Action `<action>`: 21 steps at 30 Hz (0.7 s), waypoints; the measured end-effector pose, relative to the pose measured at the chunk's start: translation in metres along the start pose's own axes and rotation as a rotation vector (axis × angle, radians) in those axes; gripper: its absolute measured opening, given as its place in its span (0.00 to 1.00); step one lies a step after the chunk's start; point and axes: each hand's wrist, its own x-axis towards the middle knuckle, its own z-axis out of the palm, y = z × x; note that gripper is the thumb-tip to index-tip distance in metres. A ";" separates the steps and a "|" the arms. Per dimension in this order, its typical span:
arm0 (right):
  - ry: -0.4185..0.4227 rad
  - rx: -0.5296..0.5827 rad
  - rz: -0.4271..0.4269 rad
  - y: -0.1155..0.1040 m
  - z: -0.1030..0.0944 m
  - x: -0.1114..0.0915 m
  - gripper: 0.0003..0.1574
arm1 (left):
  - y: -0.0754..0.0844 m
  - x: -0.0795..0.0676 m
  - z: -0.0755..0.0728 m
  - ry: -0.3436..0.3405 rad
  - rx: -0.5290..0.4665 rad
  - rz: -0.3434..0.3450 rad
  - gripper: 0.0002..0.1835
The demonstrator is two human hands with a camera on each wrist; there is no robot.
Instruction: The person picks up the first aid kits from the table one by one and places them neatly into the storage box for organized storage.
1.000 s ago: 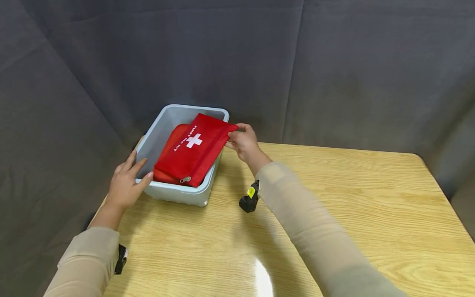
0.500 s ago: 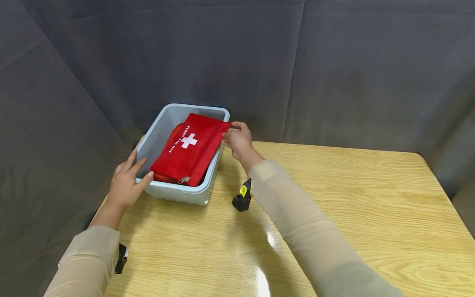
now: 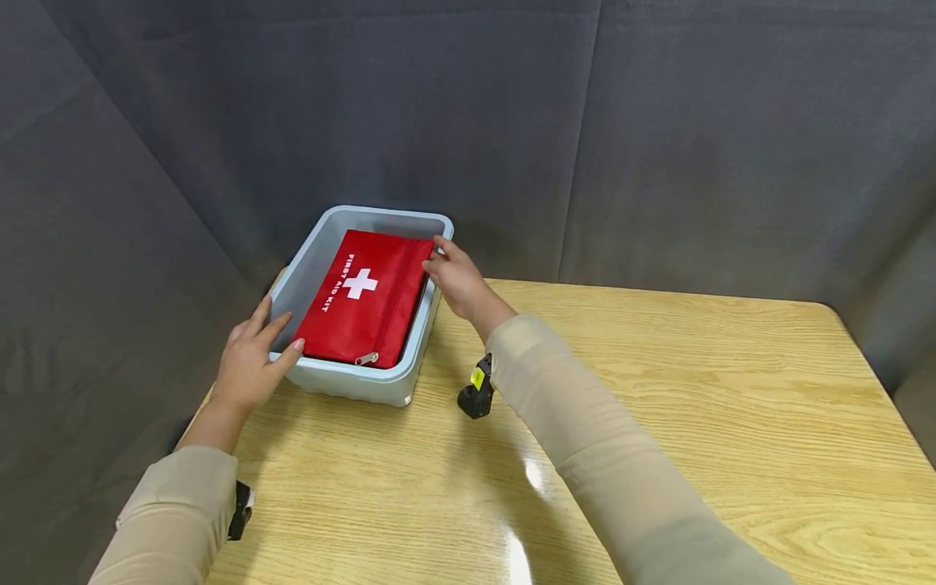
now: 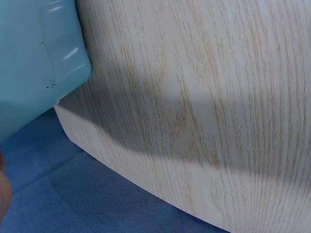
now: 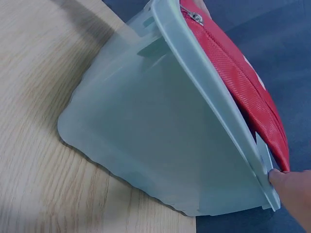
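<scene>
A red zippered first aid kit pouch (image 3: 347, 317) with a white cross lies flat inside a pale blue-grey plastic bin (image 3: 351, 382), covering most of the opening. My right hand (image 3: 461, 284) is at the pouch's far right corner, thumb and index finger spread along its edge by the rim. In the right wrist view, a fingertip (image 5: 277, 177) meets the bin's rim beside the pouch corner. My left hand (image 3: 252, 361) rests on the bin's near left corner, fingers fairly straight over the rim and thumb close to the pouch. The orange-red item beneath the pouch is hidden.
The bin stands at the far left of a wooden table (image 3: 658, 406), close to its left edge. A dark grey cloth (image 3: 468, 122) hangs behind and to the left. In the left wrist view, the bin's bottom corner sits near the table's curved edge (image 4: 146, 189).
The pouch has shifted left and settled lower into the bin, covering the orange-red item. My right hand has followed it left, its fingers spreading at the corner. The left hand stays put.
</scene>
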 end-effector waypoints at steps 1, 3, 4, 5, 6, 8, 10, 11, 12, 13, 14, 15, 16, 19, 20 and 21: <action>0.000 -0.001 0.003 0.004 -0.003 0.006 0.37 | 0.000 0.000 0.000 0.004 -0.005 0.004 0.29; -0.023 0.008 -0.027 0.017 -0.012 0.021 0.37 | 0.000 0.001 0.001 0.011 -0.014 0.012 0.29; -0.028 0.006 -0.037 0.021 -0.017 0.026 0.38 | 0.000 0.001 0.001 0.014 -0.017 0.016 0.29; -0.026 0.006 -0.037 0.021 -0.018 0.026 0.38 | 0.000 0.002 0.001 0.017 -0.019 0.022 0.29; -0.023 -0.007 -0.040 0.018 -0.019 0.022 0.38 | -0.001 0.002 0.001 0.019 -0.021 0.026 0.29; 0.003 -0.054 -0.014 -0.009 -0.008 -0.010 0.38 | -0.001 0.003 0.002 0.012 -0.022 0.028 0.29; 0.045 -0.104 0.020 -0.039 0.004 -0.050 0.37 | -0.002 0.004 0.001 -0.007 -0.020 0.028 0.30; 0.054 -0.131 0.028 -0.054 0.010 -0.071 0.37 | -0.003 0.005 0.000 -0.020 -0.020 0.028 0.30; 0.067 -0.166 0.045 -0.068 0.015 -0.091 0.37 | -0.003 0.004 -0.002 -0.040 -0.019 0.023 0.31; 0.076 -0.196 0.062 -0.080 0.019 -0.109 0.37 | -0.003 0.004 -0.004 -0.063 -0.021 0.018 0.32; 0.072 -0.220 0.061 -0.083 0.018 -0.119 0.36 | -0.004 0.004 -0.006 -0.088 -0.025 0.010 0.33; 0.067 -0.246 0.068 -0.089 0.018 -0.130 0.37 | -0.004 0.004 -0.008 -0.116 -0.028 0.005 0.33; 0.060 -0.274 0.077 -0.093 0.017 -0.139 0.37 | -0.004 0.004 -0.011 -0.143 -0.036 -0.003 0.34; 0.033 -0.356 0.079 -0.093 0.009 -0.155 0.37 | -0.004 0.003 -0.019 -0.224 -0.056 -0.030 0.36; 0.025 -0.379 0.074 -0.092 0.005 -0.158 0.38 | -0.004 0.004 -0.021 -0.242 -0.062 -0.036 0.37; 0.016 -0.407 0.066 -0.089 0.000 -0.160 0.38 | -0.004 0.005 -0.023 -0.255 -0.064 -0.039 0.37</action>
